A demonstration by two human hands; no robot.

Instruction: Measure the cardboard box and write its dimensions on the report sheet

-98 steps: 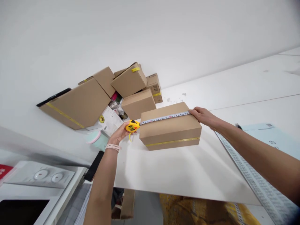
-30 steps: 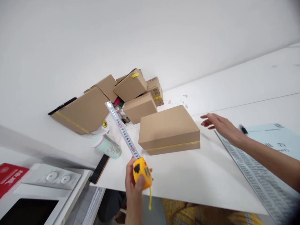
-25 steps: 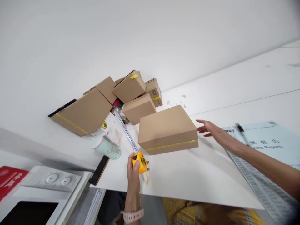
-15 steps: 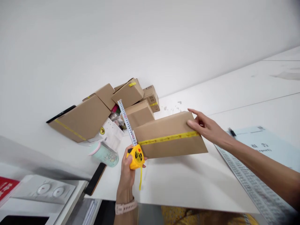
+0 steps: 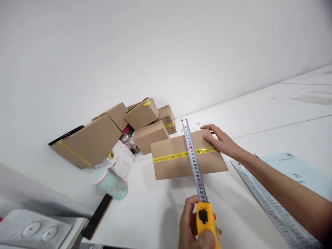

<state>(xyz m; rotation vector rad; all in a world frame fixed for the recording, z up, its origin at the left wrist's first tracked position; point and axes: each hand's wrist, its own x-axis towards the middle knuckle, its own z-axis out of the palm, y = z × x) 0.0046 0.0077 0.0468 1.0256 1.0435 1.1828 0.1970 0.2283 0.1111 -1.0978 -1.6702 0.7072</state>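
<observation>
My left hand point(image 5: 192, 224) is wrapped round the yellow tape measure point(image 5: 207, 221) near the bottom of the view. Its silver blade point(image 5: 193, 159) is pulled out and slants up across the front of a cardboard box point(image 5: 171, 166); I cannot tell whether it touches the cardboard. That box shows a face with a printed yellow tape strip along its middle, and it appears tilted up. At its upper right corner my right hand point(image 5: 218, 138) grips the edge, thumb on the near face and fingers behind.
Several cardboard boxes point(image 5: 88, 141) are piled against the wall at the left. Beside them stand a mint tumbler point(image 5: 111, 183), a white packet point(image 5: 120, 159) and a dark flat object point(image 5: 97, 216). A pale blue report sheet point(image 5: 275, 173) lies at the right on the white table point(image 5: 145, 214).
The blade came off the box top. My right hand let go, then took the box's right corner and turned it so the taped face shows. My left hand moved right with the tape measure.
</observation>
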